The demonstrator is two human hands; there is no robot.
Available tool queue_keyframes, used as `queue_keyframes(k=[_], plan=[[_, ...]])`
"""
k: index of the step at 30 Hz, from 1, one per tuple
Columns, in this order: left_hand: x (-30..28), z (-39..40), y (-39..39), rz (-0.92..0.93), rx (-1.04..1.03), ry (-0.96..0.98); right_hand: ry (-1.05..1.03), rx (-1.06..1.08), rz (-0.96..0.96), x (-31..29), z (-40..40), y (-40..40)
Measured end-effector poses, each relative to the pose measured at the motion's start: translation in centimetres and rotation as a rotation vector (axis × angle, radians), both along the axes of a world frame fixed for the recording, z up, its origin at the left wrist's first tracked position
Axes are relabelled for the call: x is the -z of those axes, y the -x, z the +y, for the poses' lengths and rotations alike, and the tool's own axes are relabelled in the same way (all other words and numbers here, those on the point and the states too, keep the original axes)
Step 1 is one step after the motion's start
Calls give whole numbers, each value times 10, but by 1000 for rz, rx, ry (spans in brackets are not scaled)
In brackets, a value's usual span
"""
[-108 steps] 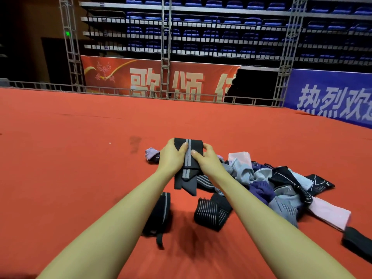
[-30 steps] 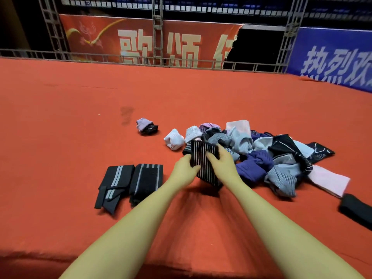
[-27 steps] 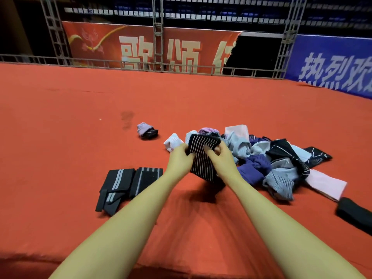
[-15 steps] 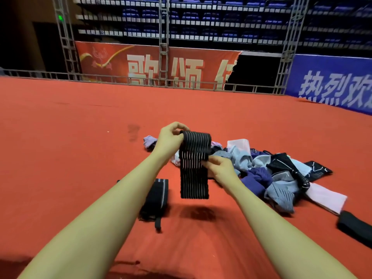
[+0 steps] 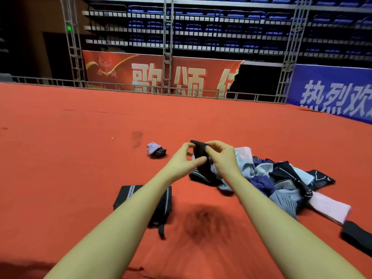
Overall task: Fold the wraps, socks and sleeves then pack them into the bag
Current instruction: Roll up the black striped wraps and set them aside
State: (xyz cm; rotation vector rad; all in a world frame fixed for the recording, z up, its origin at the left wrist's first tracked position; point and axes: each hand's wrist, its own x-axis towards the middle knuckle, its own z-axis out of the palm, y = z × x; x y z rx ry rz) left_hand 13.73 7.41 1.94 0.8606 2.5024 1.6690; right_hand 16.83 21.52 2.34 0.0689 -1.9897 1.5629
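Half a second before, the black wrap (image 5: 202, 158) had hung full length from the left hand (image 5: 184, 160) with its white stripes showing; now both hands held it bunched at its top end, raised above the red floor (image 5: 80, 158), and its lower end trailed down onto the floor at the near left edge of the clothing pile (image 5: 281, 182). Each grip was clamped on the wrap: the left hand's thumb and fingers pinched it from the left, and the right hand (image 5: 221, 158) pinched its top from the right with curled fingers. The picture was blurred around the fingers, so the exact fold could not be told.

A folded black wrap with pale stripes (image 5: 141, 202) lay flat on the floor under the left forearm, with a strap end pointing toward the near edge. A small rolled lilac-and-black bundle (image 5: 156, 150) sat apart, left of the hands. The pile held grey, purple, light blue and black pieces, and a pink sleeve (image 5: 330, 208) lay along its near right side. Beside that, at the right edge of view, lay a dark item (image 5: 356, 238).
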Motion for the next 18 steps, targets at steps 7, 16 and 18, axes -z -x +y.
queue_keyframes(k=[7,16,18], plan=[[0,7,1,194,-84,259,-299,11,13,-6,11,-2],[-3,2,2,258,-159,282,-277,-142,-62,6,13,-12],[-4,2,-1,240,-170,273,-286,-141,-50,8,11,-14]])
